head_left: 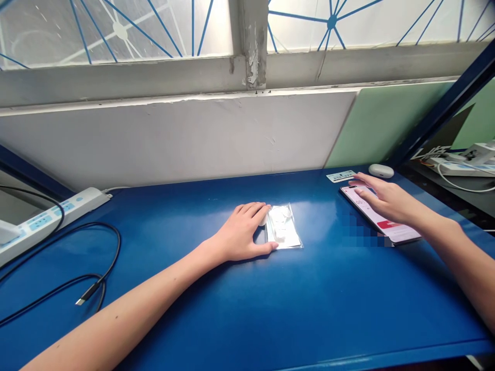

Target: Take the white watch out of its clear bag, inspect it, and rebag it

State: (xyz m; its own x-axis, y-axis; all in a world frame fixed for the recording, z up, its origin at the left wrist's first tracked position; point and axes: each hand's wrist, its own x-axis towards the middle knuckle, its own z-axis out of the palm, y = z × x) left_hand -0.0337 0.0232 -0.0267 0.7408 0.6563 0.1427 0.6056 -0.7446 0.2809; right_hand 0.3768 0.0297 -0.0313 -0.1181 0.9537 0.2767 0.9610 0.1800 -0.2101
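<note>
The L hand (245,232) is resting on the blue table (232,309), thumb and fingers spread wide, tips touching the left side of 1 clear plastic bag (296,240), which is lying mid-table. The bag is containing sth. white (279,226); how many pcs., I cannot tell. The R hand (390,198) is hanging over 1 phone (406,234), fingers loosely extended and apart, partly hiding it; whether they are touching the screen, I cannot tell. Beyond, 1 card (340,176) and 1 white rounded case (381,171) are lying near the back edge. Far left, 1 power strip (50,219) is lying w/ black cable (118,247) beside it.
</note>
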